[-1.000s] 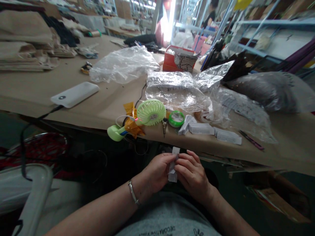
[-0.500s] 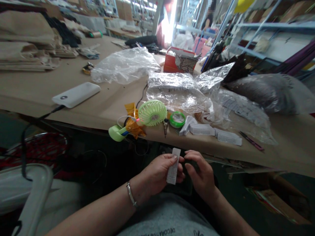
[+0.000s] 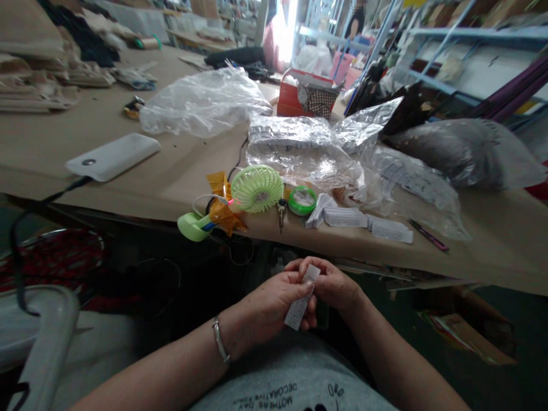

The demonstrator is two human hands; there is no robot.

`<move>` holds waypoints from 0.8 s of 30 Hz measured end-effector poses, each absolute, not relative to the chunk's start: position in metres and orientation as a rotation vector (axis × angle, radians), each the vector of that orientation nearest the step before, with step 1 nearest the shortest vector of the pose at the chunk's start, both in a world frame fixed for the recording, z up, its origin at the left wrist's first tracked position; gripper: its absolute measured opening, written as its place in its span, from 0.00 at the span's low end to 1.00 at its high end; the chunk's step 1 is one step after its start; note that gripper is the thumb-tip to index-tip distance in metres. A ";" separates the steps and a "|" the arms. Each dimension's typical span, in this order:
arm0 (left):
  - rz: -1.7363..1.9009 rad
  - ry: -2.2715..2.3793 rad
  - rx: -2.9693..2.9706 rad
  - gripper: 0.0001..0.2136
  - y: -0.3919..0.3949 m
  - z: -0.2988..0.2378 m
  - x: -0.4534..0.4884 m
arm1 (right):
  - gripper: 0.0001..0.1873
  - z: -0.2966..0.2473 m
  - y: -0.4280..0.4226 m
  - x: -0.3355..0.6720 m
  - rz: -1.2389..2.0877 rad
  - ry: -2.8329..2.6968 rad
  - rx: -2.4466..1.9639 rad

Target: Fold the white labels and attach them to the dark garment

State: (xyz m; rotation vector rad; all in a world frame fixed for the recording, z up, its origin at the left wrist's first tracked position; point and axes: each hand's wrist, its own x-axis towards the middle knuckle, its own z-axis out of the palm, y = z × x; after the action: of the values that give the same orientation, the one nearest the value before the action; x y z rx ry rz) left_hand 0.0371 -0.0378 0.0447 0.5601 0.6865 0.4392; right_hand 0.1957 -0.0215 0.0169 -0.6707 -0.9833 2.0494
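A narrow white printed paper strip point(image 3: 297, 306) is pinched near its upper end, held between the pressed-together fingers of the left hand point(image 3: 272, 299) and the right hand point(image 3: 329, 283). Its lower end is left hanging free below the grip. Similar folded white paper strips point(image 3: 345, 217) are laid on the brown-paper-covered table point(image 3: 505, 251), near the edge just beyond the hands.

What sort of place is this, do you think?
It looks like a small workshop, probably for sewing or packing: there's a long table covered in brown paper, stacks of folded cloth on it, and blue metal shelves with cardboard boxes on top.
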 end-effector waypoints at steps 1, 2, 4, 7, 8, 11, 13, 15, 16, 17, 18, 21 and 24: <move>0.439 0.684 0.566 0.11 -0.038 0.044 0.037 | 0.15 0.017 -0.023 0.195 2.044 -0.988 -0.684; 0.443 0.685 0.568 0.11 -0.038 0.044 0.037 | 0.16 0.017 -0.024 0.196 2.030 -1.006 -0.711; 0.462 0.688 0.561 0.11 -0.037 0.044 0.036 | 0.18 0.020 -0.028 0.197 1.933 -1.076 -0.797; 0.504 0.692 0.549 0.09 -0.036 0.045 0.035 | 0.19 0.029 -0.034 0.201 1.561 -1.312 -1.007; 0.516 0.689 0.550 0.09 -0.035 0.045 0.035 | 0.18 0.033 -0.036 0.203 1.381 -1.431 -1.080; 0.534 0.681 0.563 0.09 -0.034 0.044 0.035 | 0.17 0.041 -0.040 0.204 0.889 -1.774 -1.222; 0.533 0.683 0.566 0.09 -0.034 0.043 0.036 | 0.16 0.043 -0.041 0.203 0.726 -1.898 -1.245; 0.530 0.700 0.567 0.09 -0.034 0.043 0.036 | 0.15 0.042 -0.040 0.202 0.679 -1.956 -1.257; 0.529 0.712 0.567 0.09 -0.034 0.043 0.036 | 0.15 0.041 -0.040 0.201 0.673 -1.970 -1.257; 0.529 0.722 0.568 0.09 -0.034 0.043 0.035 | 0.14 0.040 -0.040 0.200 0.673 -1.977 -1.256; 0.529 0.730 0.570 0.08 -0.034 0.043 0.035 | 0.14 0.039 -0.039 0.200 0.678 -1.979 -1.254; 0.535 0.735 0.574 0.08 -0.034 0.043 0.034 | 0.16 0.038 -0.039 0.198 0.696 -1.962 -1.249; 0.532 0.735 0.580 0.09 -0.034 0.040 0.034 | 0.17 0.038 -0.038 0.196 0.719 -1.963 -1.238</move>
State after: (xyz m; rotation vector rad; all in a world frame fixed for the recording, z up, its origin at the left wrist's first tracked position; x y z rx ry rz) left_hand 0.0339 -0.0344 0.0400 0.5795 0.7354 0.5323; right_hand 0.1959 -0.0384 0.0383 -1.2381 -1.9631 0.7189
